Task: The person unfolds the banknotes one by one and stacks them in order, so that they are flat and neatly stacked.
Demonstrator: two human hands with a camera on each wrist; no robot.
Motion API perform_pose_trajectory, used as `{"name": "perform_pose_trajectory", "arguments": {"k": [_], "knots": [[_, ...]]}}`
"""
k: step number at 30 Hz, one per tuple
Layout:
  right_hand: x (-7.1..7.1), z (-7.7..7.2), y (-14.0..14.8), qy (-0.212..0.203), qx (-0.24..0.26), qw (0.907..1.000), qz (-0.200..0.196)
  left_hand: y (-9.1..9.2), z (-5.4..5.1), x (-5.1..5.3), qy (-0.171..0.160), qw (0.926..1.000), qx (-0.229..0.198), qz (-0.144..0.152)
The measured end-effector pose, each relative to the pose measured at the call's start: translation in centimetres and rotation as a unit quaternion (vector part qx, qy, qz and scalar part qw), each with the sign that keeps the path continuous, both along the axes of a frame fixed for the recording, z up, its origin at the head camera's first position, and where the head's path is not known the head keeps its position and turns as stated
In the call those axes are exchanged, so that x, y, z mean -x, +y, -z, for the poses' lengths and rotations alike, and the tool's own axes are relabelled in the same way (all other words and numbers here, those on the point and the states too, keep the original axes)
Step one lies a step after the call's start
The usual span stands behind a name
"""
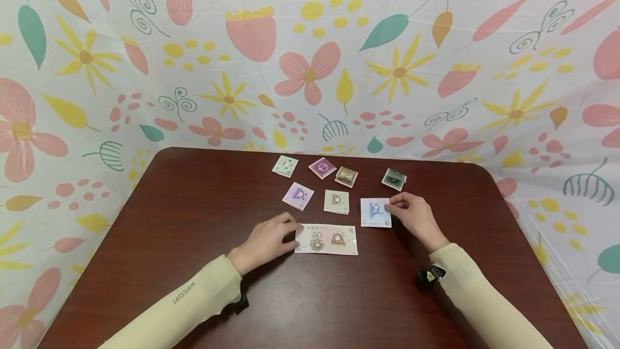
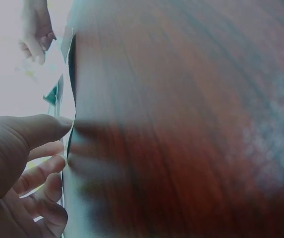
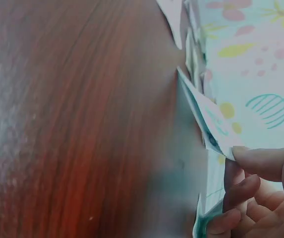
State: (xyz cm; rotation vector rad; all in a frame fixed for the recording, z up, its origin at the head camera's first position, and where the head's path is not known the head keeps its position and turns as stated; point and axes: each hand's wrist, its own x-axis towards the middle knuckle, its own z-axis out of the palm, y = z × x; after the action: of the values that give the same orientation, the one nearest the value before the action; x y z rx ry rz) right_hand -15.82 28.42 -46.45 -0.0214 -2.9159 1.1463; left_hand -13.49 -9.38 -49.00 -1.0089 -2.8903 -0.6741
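Note:
A long beige play banknote marked 20 (image 1: 329,239) lies unfolded on the table. At its left end my left hand (image 1: 265,242) pinches the edge between thumb and fingers; the left wrist view shows the thumb (image 2: 50,128) on that edge. To the right, a folded blue banknote (image 1: 374,212) is pinched at its right side by my right hand (image 1: 414,215). In the right wrist view this blue note (image 3: 206,116) appears tilted, its corner between thumb and fingers. Behind them lie a folded purple banknote (image 1: 297,196) and a folded tan banknote (image 1: 336,201).
Further back are folded notes: light green (image 1: 284,166), magenta (image 1: 322,168), brown (image 1: 346,176) and dark green (image 1: 394,179). The dark red-brown table (image 1: 194,198) ends at a flowered cloth backdrop (image 1: 310,26). A black band (image 1: 429,277) circles the right wrist.

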Motion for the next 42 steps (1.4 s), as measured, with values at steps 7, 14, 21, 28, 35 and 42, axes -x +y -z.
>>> {"name": "perform_pose_trajectory", "arguments": {"k": [7, 14, 21, 28, 35, 42], "knots": [[-0.4, -0.5, -0.4, -0.001, 0.016, 0.9999, -0.002, -0.1, 0.0, 0.0, 0.004, 1.0, -0.002, 0.003], [-0.8, -1.5, -2.0, 0.016, 0.035, 0.999, -0.024, -0.2, 0.0, 0.0, -0.005, 1.0, -0.006, 0.001], [-1.2, -2.7, -3.8, 0.004, 0.072, 0.9961, -0.051, -0.2, 0.0, -0.1, -0.008, 0.9998, -0.016, 0.004], [-1.4, -2.8, -5.7, -0.001, 0.089, 0.993, -0.078, -0.2, -0.1, 0.0, -0.003, 0.9997, -0.023, 0.007], [-1.5, -2.0, -7.6, 0.003, 0.077, 0.9902, -0.117, 0.6, -0.4, -0.1, 0.001, 0.9992, -0.039, 0.009], [-1.5, -1.8, -9.0, 0.006, 0.078, 0.9846, -0.156, 2.0, -0.6, -0.1, -0.01, 0.9951, -0.098, 0.005]]}}
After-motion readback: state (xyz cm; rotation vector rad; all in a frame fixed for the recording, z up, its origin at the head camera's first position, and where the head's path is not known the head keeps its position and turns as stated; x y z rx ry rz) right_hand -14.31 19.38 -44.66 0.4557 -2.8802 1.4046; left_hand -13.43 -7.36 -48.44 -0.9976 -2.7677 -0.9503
